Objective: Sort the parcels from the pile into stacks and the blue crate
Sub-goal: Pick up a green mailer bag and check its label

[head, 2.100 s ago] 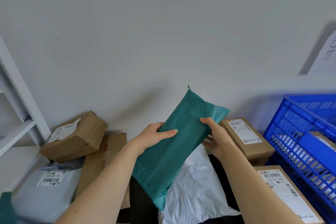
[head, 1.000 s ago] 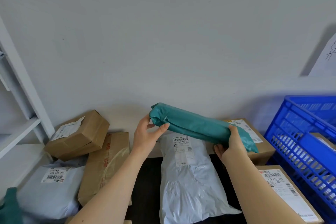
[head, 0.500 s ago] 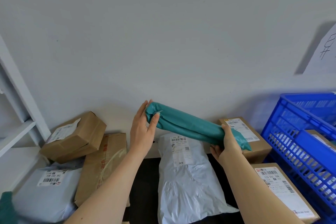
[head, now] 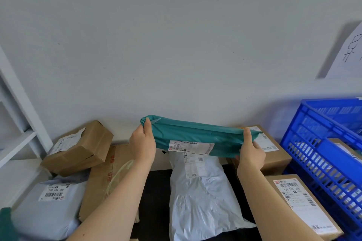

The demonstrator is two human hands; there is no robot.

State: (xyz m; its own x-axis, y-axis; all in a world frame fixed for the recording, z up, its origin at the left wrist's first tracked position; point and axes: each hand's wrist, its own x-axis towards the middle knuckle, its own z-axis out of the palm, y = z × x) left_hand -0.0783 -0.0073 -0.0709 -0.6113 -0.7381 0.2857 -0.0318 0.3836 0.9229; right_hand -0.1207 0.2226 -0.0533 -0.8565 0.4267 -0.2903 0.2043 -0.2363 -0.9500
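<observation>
Your left hand [head: 142, 144] and right hand [head: 251, 152] each grip one end of the teal plastic mailer bag [head: 199, 137], label facing you. It's held level above the white plastic mailer bag [head: 201, 191].

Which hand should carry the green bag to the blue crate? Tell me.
Right, probably. The right hand grips the end of the green bag nearest the blue crate, which stands at the right; the left hand holds the far end.
</observation>
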